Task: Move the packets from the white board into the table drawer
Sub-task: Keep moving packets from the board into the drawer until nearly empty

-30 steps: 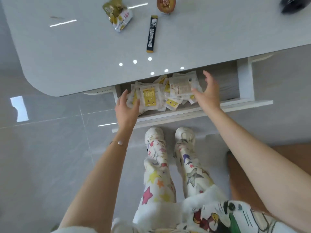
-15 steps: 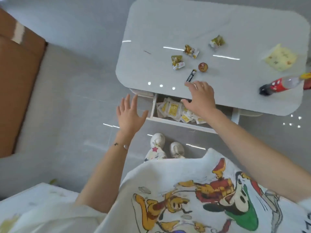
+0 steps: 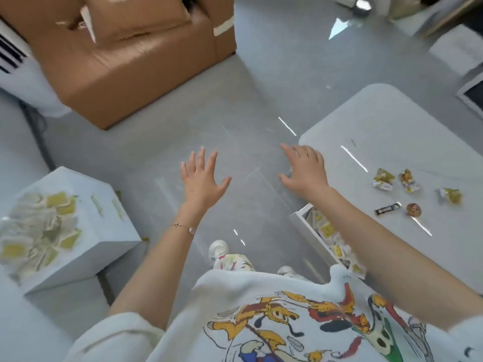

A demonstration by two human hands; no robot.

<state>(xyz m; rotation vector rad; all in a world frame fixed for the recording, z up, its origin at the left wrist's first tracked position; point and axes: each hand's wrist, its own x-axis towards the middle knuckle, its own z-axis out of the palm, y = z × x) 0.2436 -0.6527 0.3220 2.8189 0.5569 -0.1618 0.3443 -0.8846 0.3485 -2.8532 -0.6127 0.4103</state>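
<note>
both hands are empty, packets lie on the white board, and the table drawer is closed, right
No: the head view shows the table drawer open, packets inside. The left hand and right hand are empty, and more packets lie on the white board.

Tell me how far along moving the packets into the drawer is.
Partly done. Some packets already lie in the open drawer. In hand: nothing, the left hand and right hand are both empty. Left: a pile of packets on the white board.
</note>
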